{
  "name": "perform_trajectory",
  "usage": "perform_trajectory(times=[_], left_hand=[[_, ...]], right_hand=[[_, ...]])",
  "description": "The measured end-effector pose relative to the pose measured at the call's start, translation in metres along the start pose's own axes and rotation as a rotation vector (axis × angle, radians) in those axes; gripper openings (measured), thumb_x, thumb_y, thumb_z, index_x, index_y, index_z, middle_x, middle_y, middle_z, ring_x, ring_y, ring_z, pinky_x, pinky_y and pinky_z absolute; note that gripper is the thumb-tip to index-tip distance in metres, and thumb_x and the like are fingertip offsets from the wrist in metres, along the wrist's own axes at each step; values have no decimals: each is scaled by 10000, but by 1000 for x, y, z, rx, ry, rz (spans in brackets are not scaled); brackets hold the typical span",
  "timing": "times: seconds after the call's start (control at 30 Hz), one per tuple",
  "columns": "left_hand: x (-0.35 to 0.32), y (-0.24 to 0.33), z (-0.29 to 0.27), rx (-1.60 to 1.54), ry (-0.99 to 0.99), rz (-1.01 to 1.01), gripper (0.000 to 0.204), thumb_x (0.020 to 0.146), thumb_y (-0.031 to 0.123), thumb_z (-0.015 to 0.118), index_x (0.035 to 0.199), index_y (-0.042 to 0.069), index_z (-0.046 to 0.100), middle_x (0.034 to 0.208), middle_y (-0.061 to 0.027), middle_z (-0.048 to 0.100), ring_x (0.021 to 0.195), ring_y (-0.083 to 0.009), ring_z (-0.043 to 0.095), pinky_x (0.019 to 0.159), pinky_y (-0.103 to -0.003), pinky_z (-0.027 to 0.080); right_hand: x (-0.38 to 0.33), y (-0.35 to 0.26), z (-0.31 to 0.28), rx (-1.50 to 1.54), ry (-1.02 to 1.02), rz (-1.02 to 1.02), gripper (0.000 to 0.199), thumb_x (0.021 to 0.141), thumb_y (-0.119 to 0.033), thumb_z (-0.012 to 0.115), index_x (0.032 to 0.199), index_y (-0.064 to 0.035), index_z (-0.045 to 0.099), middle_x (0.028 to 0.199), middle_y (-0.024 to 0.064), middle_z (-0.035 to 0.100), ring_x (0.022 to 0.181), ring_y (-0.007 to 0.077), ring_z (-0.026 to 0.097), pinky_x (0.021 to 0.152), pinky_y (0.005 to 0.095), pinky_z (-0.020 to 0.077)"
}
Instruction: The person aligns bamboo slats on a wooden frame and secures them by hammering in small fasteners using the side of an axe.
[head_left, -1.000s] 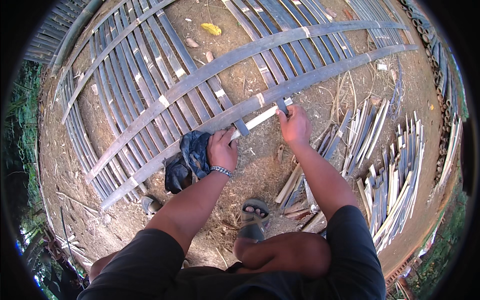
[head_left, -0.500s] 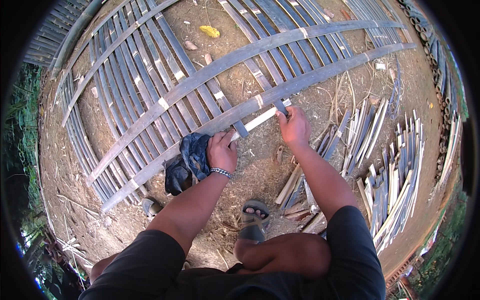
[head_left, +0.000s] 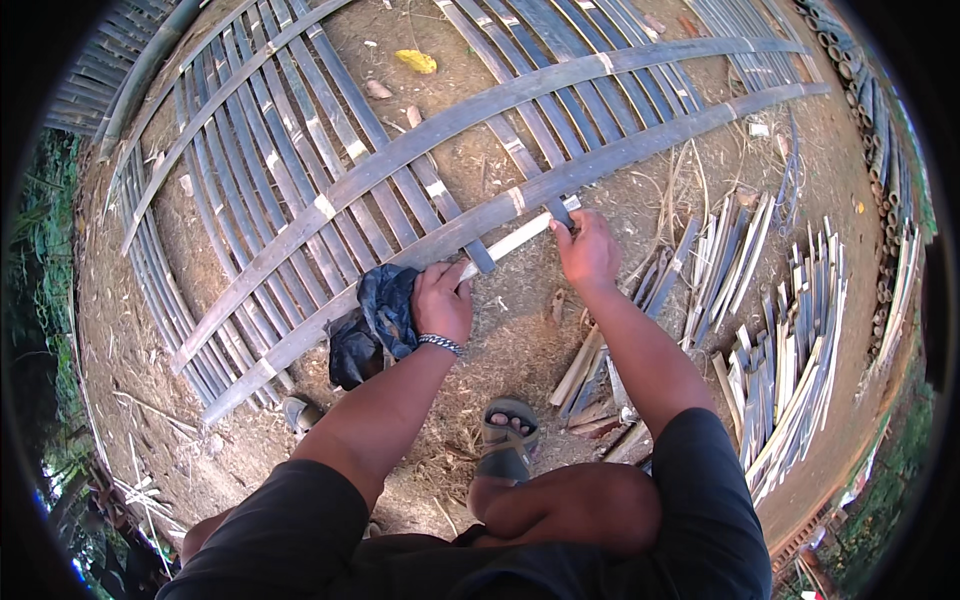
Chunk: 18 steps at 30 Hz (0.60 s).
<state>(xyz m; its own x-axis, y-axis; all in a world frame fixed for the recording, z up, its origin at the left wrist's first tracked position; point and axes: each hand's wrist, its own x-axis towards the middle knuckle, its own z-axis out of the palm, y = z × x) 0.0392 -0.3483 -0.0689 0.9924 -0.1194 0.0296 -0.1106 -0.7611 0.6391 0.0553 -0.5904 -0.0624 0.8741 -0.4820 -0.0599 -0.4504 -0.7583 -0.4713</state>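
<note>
A pale wooden stick (head_left: 516, 238) spans the gap between my two hands, lying along the near edge of a dark bamboo rail (head_left: 450, 236). My left hand (head_left: 443, 303) is closed round the stick's lower left end, its fingers partly hidden. Against that hand lies a crumpled black plastic bag (head_left: 387, 305). My right hand (head_left: 588, 250) pinches the other end of the stick, beside the jutting end of a bamboo slat (head_left: 560, 210). Another slat end (head_left: 480, 257) sticks out past the rail near my left fingers.
Beyond the rail spreads a lattice of bamboo slats (head_left: 290, 130) on bare earth. Split bamboo strips (head_left: 790, 350) lie in bundles to the right, and bamboo poles (head_left: 868, 120) are stacked at the far right. A yellow leaf (head_left: 416, 61) rests between slats. My sandalled foot (head_left: 508, 440) is below my hands.
</note>
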Motion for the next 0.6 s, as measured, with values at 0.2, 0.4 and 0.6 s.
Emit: perform_trajectory(times=[0.2,0.4,0.6], left_hand=[[0,-1,1,14,4,-6,340,779,42,786,1114,103,773,1024,-113,685,976,-330,623,891,-411,512],[0,0,1,33,-8,-21,355,778,49,790,1127,109,772,1035,-104,678,983,-322,619,900,-408,508],[-1,-1,2,22,-8,-13,380,783,60,791,1158,113,765,1045,-107,673,993,-321,618,903,-411,507]], right_hand=[[0,-3,-1,4,1,-7,298,869,-342,787,1002,-104,667,1010,100,694,957,327,678,858,443,520],[1,-3,-1,5,-19,10,301,866,-339,792,997,-98,667,1010,98,694,960,321,678,863,436,519],[0,-4,-4,10,-3,-10,323,855,-346,801,1002,-91,669,1008,96,693,960,317,680,868,433,522]])
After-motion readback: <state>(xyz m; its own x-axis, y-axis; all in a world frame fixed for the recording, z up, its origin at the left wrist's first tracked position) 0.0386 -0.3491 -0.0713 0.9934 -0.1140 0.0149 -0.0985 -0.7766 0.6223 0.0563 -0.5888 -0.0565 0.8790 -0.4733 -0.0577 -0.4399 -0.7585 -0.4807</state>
